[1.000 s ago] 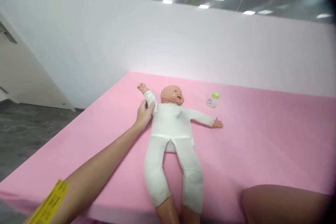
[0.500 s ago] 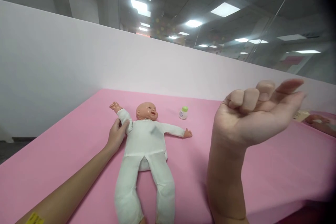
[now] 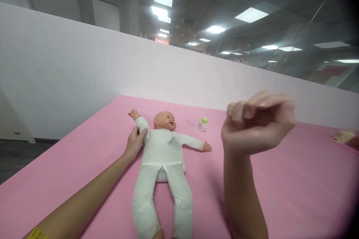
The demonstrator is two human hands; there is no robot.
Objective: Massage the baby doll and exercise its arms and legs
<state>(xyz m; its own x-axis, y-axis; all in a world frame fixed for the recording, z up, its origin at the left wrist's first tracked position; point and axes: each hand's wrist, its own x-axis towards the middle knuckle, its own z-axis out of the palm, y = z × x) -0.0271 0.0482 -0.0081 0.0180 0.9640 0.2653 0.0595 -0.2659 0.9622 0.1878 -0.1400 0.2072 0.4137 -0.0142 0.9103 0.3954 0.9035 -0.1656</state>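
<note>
A baby doll (image 3: 162, 149) in a white top and trousers lies on its back on the pink tabletop (image 3: 92, 145), arms spread, head turned to the right. Around the sleeve of its arm on the left side, my left hand (image 3: 135, 142) is closed. My right hand (image 3: 256, 125) is raised above the table, right of the doll, with its fingers curled in and partly smeared by motion. Nothing shows inside it. Between the doll's head and my right hand stands a small clear bottle (image 3: 202, 124) with a lime-green cap and a printed label.
A white partition wall (image 3: 168, 71) runs along the back of the table. At the far right edge lies a cream-coloured item (image 3: 342, 136) with a skin-toned thing beside it, partly cut off. Grey floor (image 3: 17, 157) shows past the table's left edge.
My right hand has moved left, and its outstretched thumb and forefinger have curled in. The view has shifted, so the scene sits slightly further right. My left hand keeps its hold.
</note>
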